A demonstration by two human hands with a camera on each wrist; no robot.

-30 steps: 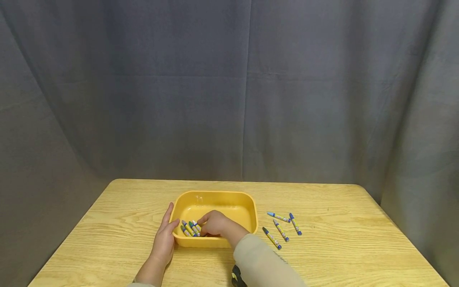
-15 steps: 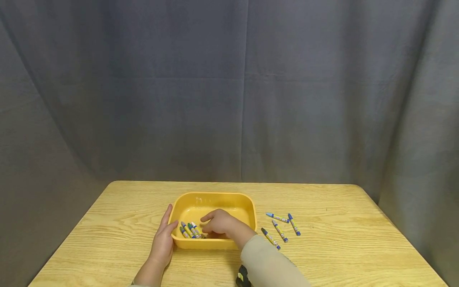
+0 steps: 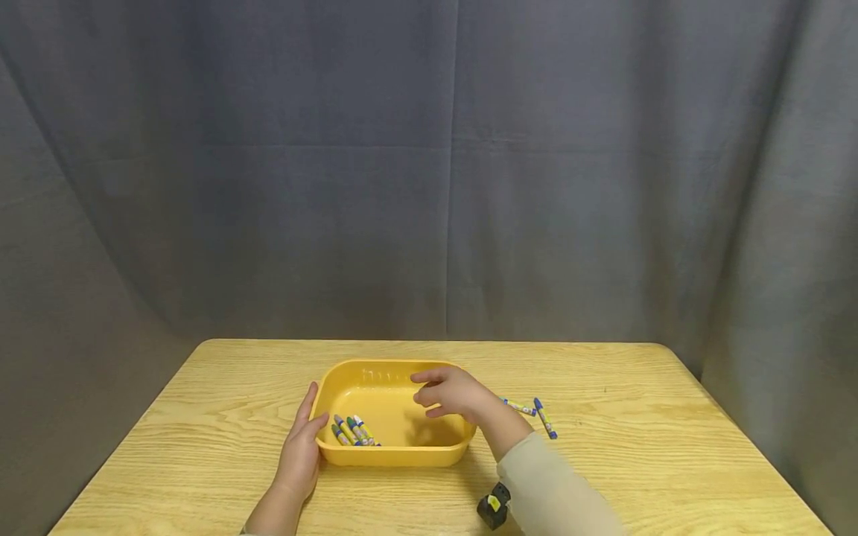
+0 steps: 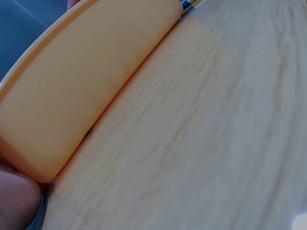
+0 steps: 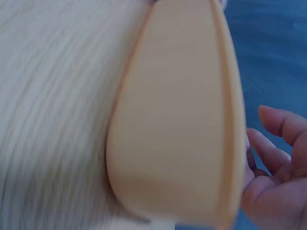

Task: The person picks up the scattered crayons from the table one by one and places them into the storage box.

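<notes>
A yellow plastic tray [image 3: 392, 456] stands on the wooden table. My left hand [image 3: 299, 454] holds its left end, with the thumb over the rim and the fingers along the outer wall. Several crayons [image 3: 350, 432] with yellow-and-blue wrappers lie bunched in the tray's front left corner. My right hand [image 3: 452, 391] hovers over the tray's right end, its fingers apart and nothing between them. The right wrist view also shows these spread fingers [image 5: 271, 151] beyond the tray's rim.
To the right of the tray, a blue crayon [image 3: 545, 419] and a light blue crayon [image 3: 519, 407] lie on the table [image 3: 637, 447], the latter partly behind my right forearm. A black wrist device [image 3: 494, 506] hangs under the right sleeve. Grey curtains [image 3: 402, 186] surround the table.
My right hand has let go of the crayons in the corner, lifted, and moved right across the tray. Its forearm now hides two of the crayons on the table. The left hand stays put.
</notes>
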